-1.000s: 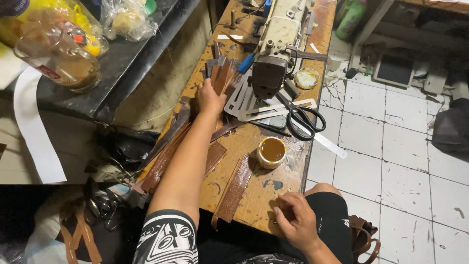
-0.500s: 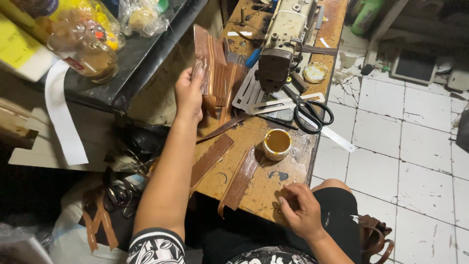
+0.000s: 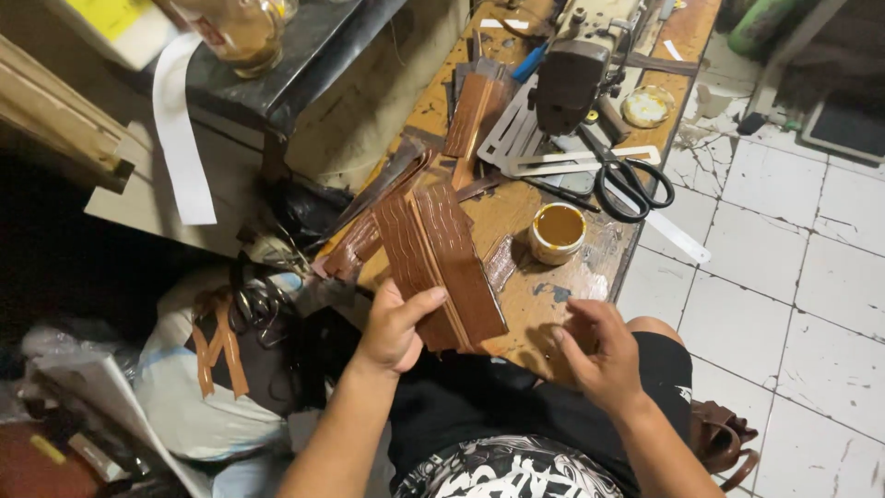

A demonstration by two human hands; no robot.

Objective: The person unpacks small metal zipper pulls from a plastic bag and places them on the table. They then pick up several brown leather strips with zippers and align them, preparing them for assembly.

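Leather strips, brown and stacked, sit gripped in our left hand at the near edge of the wooden workbench, thumb across the top. Rightward, the glue pot stands near; our right hand rests on the bench edge, fingers loosely curled, holding nothing we can make out

bright right – dark shadow left | sharp | mild edge warp

Single head-worn view, looking steeply down from above seated person. Faces forward along wooden workbench, sewing machine at far end. Close range: forearms fill lower frame, tiled floor at right.
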